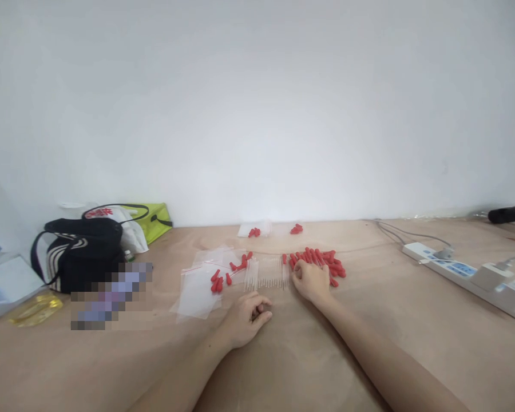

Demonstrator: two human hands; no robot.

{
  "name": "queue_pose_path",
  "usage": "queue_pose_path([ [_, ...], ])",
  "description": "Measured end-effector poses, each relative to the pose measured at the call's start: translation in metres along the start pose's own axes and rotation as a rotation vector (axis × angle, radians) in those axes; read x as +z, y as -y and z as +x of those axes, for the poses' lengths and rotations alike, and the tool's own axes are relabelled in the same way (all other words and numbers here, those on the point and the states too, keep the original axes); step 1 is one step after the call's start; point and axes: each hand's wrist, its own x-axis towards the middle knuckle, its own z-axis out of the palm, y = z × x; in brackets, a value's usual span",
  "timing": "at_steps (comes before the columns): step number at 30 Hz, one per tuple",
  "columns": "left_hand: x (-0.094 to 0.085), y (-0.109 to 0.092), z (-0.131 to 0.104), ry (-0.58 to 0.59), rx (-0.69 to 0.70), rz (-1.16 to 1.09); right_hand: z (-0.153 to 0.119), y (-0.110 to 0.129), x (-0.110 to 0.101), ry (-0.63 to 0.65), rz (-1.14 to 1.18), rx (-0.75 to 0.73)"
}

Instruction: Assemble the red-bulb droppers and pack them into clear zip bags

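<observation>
The right hand [313, 281] curls at the red bulbs [312, 255], its hold unclear; the left hand [242, 321], half-curled, seemingly empty, rests near the tubes [252, 273], probably sparing their row.

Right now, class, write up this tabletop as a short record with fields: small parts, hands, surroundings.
thin tubes: side by side in a row
red bulbs: largest heap right of the tubes, smaller groups left and back
left hand: near the tubes, fingers curled, nothing visibly held
right hand: at the heap, grip unclear
clear bags: flat, left of the tubes
black bag: left side
power strip: right side
</observation>
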Motion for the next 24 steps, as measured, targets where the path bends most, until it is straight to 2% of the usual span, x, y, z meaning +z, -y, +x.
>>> queue_pose_path([
  [5,-0.001,-0.002,0.0,0.013,-0.009,0.014,0.001,0.003,-0.002,0.053,0.013,-0.013],
  [11,-0.002,-0.003,0.0,0.011,-0.02,0.01,0.011,0.02,0.002,0.17,-0.155,0.135],
  [16,0.002,-0.003,-0.001,-0.017,-0.008,-0.019,0.016,0.028,0.003,0.214,-0.246,0.085],
  [18,0.004,-0.002,-0.001,-0.073,0.0,-0.017,0.016,0.03,0.003,0.239,-0.264,0.072],
  [21,0.003,0.002,0.002,-0.242,-0.031,0.072,0.015,0.029,0.0,0.277,-0.288,0.066],
  [24,-0.01,0.01,0.013,-0.393,-0.131,0.196,0.01,0.024,-0.009,0.288,-0.3,0.013],
])
